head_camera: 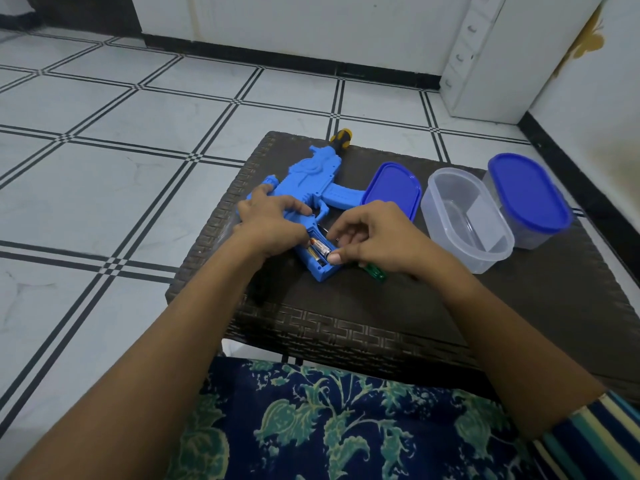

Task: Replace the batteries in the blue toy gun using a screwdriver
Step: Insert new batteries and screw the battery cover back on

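Head view: blue toy gun (pixel 311 188) flat on its side on dark woven table (pixel 450 306), centre of frame, with open battery bay (pixel 317 263) in the part pointing toward bottom of frame. left hand (pixel 273 223) clamped over gun body, fingers bent across the top, pinning it to table. right hand (pixel 374 237) just right of bay, fingers curled together, thumb and fingertips pinching battery (pixel 320 250) at its lower-right end. Battery lying along bay; cannot tell if fully seated. At least 1 more cell in bay beside it, mostly hidden. green screwdriver handle (pixel 375 273) sticking out below right hand, on table; cannot tell if gripped or just lying under palm. yellow-and-black handle (pixel 341 136) behind gun at table's far edge, upper centre. loose blue lid (pixel 391 188) just right of gun's grip, above right hand. open clear tub (pixel 467 220) right of lid. closed tub (pixel 530 195) with blue lid further right, touching the clear one. White tiled floor (pixel 104 168) with black lines across left and top. floral fabric (pixel 329 427) along bottom, striped sleeve (pixel 595 434) at lower right.
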The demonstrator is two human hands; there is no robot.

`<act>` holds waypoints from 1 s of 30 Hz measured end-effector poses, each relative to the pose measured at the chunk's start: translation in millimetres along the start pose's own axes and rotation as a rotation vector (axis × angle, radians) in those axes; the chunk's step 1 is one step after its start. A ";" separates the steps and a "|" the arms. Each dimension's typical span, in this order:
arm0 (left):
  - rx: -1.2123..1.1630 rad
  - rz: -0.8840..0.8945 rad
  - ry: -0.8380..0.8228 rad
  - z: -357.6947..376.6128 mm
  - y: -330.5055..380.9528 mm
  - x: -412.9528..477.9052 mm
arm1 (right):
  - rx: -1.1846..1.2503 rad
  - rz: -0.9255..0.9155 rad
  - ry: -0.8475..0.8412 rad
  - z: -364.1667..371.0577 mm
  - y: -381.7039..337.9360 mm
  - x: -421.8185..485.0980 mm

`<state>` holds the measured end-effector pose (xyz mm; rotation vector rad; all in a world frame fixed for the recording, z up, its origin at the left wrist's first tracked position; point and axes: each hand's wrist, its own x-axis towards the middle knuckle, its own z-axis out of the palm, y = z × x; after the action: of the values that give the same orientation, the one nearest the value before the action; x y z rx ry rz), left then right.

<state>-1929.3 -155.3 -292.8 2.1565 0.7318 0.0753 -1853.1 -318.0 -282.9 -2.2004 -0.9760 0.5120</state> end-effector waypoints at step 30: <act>0.015 -0.001 -0.018 -0.2 0.5 -2.6 | 0.635 0.406 -0.058 -13.6 -22.4 -16.2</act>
<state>-1931.2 -156.8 -291.8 2.1679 0.7254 0.0494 -1866.8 -324.9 -256.2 -1.7923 -0.3093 0.9304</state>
